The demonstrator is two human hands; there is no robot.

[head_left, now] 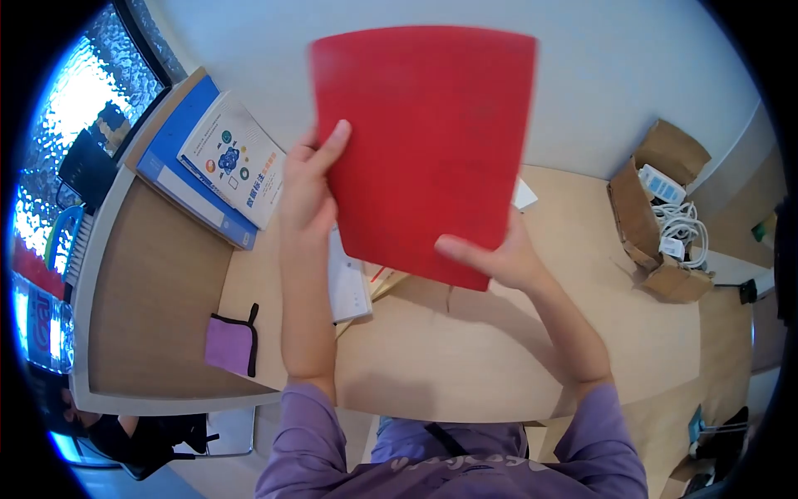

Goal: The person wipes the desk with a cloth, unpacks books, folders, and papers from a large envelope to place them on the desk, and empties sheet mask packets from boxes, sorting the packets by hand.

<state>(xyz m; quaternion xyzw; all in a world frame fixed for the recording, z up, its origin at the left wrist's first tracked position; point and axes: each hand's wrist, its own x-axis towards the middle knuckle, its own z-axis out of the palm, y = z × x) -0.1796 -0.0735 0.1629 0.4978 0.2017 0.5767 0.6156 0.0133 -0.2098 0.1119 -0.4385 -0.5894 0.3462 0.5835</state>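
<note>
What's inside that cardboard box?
The cardboard box holds a white power strip and a coiled white cable. Whatever lies beneath them is covered, so I can't tell.

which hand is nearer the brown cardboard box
Right. The right hand is left of the brown cardboard box; the left hand is farther left, across the flat red rectangular item.

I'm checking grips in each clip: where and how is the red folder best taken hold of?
Probably by the long side edges, left hand from the left, right hand from the right, thumbs on the near face. The red folder is broad, flat and raised above the desk, leaving both edges reachable.
</note>
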